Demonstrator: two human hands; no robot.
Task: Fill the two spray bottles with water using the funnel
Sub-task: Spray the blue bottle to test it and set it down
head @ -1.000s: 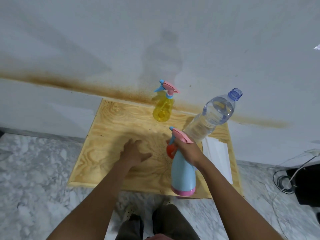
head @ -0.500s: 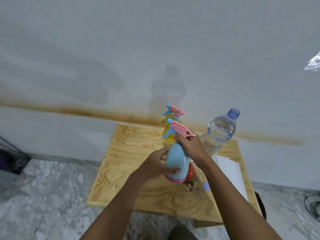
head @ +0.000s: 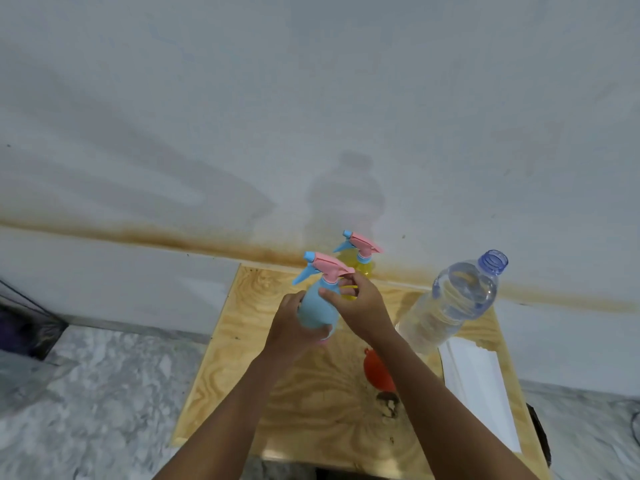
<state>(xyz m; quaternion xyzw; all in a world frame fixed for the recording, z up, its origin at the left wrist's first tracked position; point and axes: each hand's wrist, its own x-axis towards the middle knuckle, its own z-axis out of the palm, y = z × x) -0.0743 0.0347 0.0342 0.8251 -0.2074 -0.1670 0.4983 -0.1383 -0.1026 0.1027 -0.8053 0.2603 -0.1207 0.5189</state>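
A light blue spray bottle (head: pixel 317 308) with a pink trigger head is held up over the wooden table (head: pixel 242 348). My left hand (head: pixel 294 327) wraps its body from below. My right hand (head: pixel 360 306) grips its neck just under the pink head. Behind it stands a yellow spray bottle (head: pixel 356 268) with a pink and blue head, near the wall. A red funnel (head: pixel 375 370) lies on the table, partly hidden by my right forearm. A big clear water bottle (head: pixel 450 303) with an open blue neck stands at the right.
A white folded sheet (head: pixel 478 382) lies along the table's right edge. The table stands against a stained white wall (head: pixel 311 116). Marble floor (head: pixel 86 393) spreads to the left, with a dark object (head: pixel 20 327) at the far left edge.
My left hand left the table top and took the blue bottle's body. The bottle rose off the table's front edge and moved back. My right hand shifted toward its neck.
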